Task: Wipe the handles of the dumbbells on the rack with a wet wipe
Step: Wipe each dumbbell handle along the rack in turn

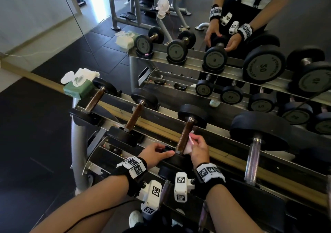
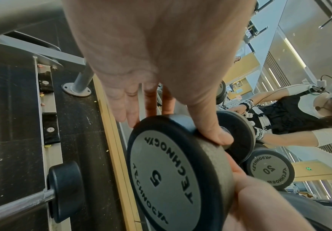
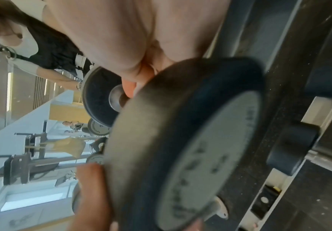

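On the top rail of the rack [image 1: 232, 159], the third dumbbell has a dark brown handle [image 1: 184, 136]. My left hand [image 1: 161, 152] grips its near head, marked 5 [image 2: 171, 171], with the thumb [image 2: 214, 132] over the rim. My right hand [image 1: 199, 148] pinches a white wet wipe [image 1: 188, 147] against the right side of the handle's lower half. In the right wrist view the head [image 3: 191, 148] fills the frame, blurred, and the wipe is hidden behind it.
Two small dumbbells [image 1: 95, 98] [image 1: 134, 114] lie to the left and a large one with a pale handle [image 1: 254, 154] to the right. A green wipe pack [image 1: 78, 85] sits at the rack's left end. A mirror [image 1: 232, 62] behind reflects the rack and me.
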Motion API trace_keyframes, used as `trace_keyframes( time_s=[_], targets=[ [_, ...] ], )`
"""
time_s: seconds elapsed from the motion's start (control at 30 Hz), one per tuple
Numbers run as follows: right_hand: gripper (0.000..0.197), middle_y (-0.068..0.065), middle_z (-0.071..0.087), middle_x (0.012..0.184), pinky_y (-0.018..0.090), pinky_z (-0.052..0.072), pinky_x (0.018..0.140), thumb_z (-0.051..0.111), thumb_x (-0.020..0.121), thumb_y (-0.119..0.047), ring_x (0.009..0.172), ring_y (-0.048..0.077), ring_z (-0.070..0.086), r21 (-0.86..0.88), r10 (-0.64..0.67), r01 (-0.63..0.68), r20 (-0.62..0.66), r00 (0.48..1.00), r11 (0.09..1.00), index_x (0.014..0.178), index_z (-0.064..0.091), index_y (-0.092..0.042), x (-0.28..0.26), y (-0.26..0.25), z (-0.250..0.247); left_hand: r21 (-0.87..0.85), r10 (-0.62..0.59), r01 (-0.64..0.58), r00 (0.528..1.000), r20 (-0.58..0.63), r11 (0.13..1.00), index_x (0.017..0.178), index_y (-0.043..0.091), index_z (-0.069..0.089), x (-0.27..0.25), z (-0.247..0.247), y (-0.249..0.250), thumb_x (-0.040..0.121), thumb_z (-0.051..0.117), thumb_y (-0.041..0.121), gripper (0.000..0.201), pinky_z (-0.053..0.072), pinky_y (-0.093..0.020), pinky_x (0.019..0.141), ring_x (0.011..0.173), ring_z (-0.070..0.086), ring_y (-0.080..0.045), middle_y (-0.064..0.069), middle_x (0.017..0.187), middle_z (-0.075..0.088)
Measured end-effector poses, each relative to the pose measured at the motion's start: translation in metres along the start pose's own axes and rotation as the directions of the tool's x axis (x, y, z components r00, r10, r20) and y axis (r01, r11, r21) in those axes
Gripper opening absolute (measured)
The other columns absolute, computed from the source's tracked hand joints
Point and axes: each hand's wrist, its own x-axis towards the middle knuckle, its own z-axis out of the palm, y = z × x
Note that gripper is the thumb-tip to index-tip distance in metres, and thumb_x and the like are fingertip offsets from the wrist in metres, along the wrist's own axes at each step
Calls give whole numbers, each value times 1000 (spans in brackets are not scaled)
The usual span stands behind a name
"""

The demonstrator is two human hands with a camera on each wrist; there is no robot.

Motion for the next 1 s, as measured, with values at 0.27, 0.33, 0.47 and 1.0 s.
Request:
trace_keyframes(
  time_s=[0.27,0.33,0.47,1.0],
  targets=[
    [29,9,68,81,24,46,60,46,83,2,74,24,63,-220,-17,-2,-82,996,976,71,66,-16,4,-6,-18,33,-6,5,1000,28,999,117,29,56,0,-3,5,76,75,53,51,44,-15,67,92,60,0,14,104,61],
    [23,6,67,83,24,43,59,48,88,-3,74,22,62,-222,-52,32,-85,995,975,80,65,-17,2,-9,-14,37,-9,8,1000,27,999,118,28,56,-1,-3,5,76,75,54,53,45,-15,69,93,60,-1,12,107,62],
    [18,-1,65,92,32,50,74,51,97,-18,85,18,62,-248,-56,61,26,998,967,88,65,-24,-17,6,-3,37,-4,4,1000,6,999,118,26,57,-2,-1,3,76,76,53,54,48,-19,77,97,62,-5,7,112,65],
    [24,17,67,95,42,51,68,64,79,-38,79,22,62,-331,-222,311,282,933,891,89,43,-43,-36,-36,-17,-29,321,-320,933,163,947,123,12,64,12,-10,39,83,76,16,42,45,-36,103,112,61,-18,-6,119,67]
  ],
)
